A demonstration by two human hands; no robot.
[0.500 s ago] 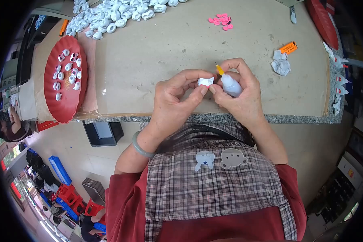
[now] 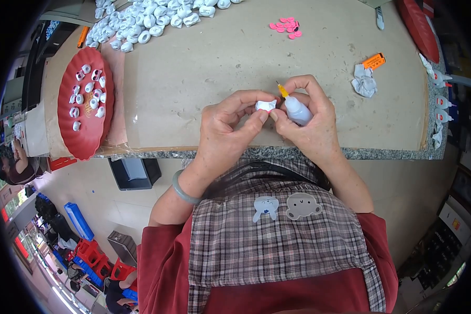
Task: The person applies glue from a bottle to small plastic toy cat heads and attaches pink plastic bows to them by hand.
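Our left hand (image 2: 222, 131) pinching a small white piece (image 2: 265, 105), our right hand (image 2: 311, 123) gripping a glue bottle (image 2: 297, 109), red tray (image 2: 89, 141) at nine o'clock on our worktop (image 2: 235, 57)

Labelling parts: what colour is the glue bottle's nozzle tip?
Orange-yellow nozzle on a translucent white bottle; head view.

left hand (image 2: 226, 128) pinched small white piece (image 2: 265, 105) | right hand (image 2: 309, 123) gripped glue bottle (image 2: 297, 109) | both at tabletop (image 2: 235, 63) near edge | red tray (image 2: 85, 102) at left edge
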